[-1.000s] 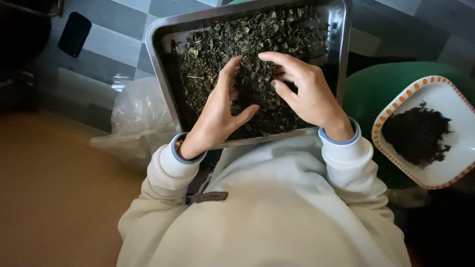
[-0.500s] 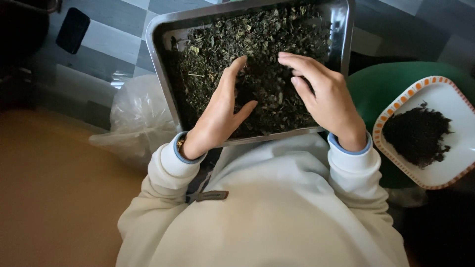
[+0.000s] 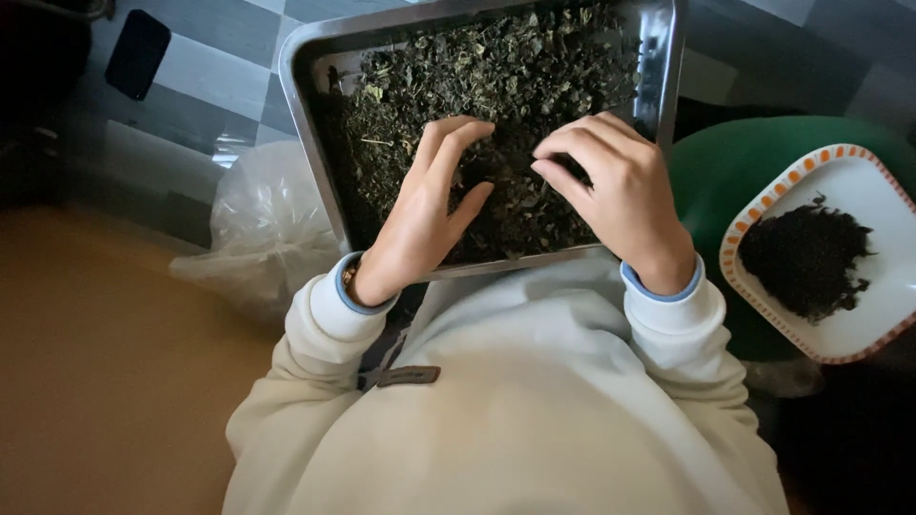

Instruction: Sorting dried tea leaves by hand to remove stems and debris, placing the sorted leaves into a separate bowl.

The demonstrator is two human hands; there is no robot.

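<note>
Tray (image 3: 310, 114) of dried leaves (image 3: 515, 86) ahead, bag (image 3: 267, 229) left, dish (image 3: 859, 324) right, probably on a stool (image 3: 735, 172)

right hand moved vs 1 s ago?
Yes. Against the metal tray, the right hand has curled its fingers toward the left hand, fingertips now pinching at the dried leaves mid-tray.

floor (image 3: 205, 72): grey-white checked tiles | left: tan surface (image 3: 105, 381) | light: dim
</note>
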